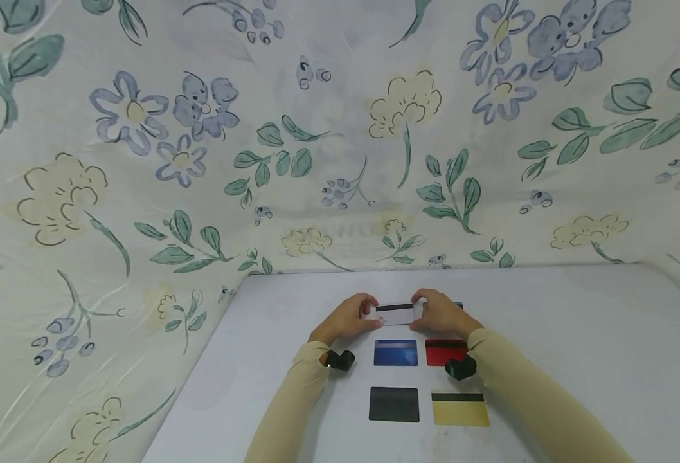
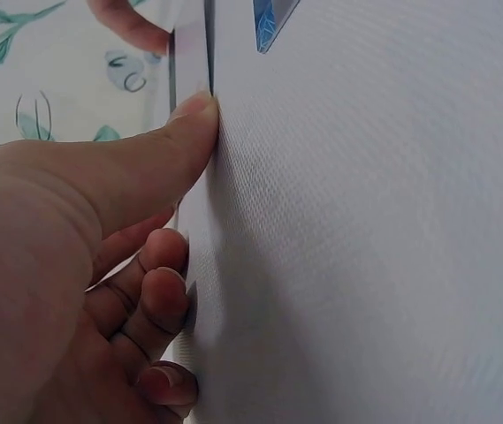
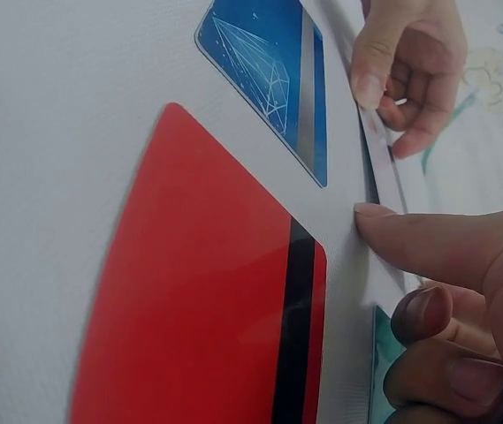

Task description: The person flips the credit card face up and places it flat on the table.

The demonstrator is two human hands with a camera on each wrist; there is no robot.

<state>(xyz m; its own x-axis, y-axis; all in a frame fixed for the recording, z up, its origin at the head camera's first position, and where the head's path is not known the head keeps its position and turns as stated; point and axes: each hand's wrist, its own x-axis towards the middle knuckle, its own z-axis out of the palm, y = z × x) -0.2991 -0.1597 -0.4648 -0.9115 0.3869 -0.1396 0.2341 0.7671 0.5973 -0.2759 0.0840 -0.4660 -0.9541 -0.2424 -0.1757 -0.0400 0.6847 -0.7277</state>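
A white card (image 1: 394,315) with a black stripe along its far edge is held between both hands at the back of the card group. My left hand (image 1: 349,319) pinches its left end between thumb and fingers. At the right end, my right hand (image 1: 441,315) grips it the same way. In the right wrist view the card (image 3: 382,163) is seen nearly edge-on, slightly off the table. Just in front lie a blue card (image 1: 395,353) and a red card (image 1: 445,351). A teal card (image 3: 381,362) is mostly hidden under the right hand.
Closer on the white table (image 1: 230,411) lie a black card (image 1: 394,404) and a gold card (image 1: 460,409) with a black stripe. Dark wrist cameras sit on both sleeves. A floral-print cloth (image 1: 340,128) rises behind the table and along its left side.
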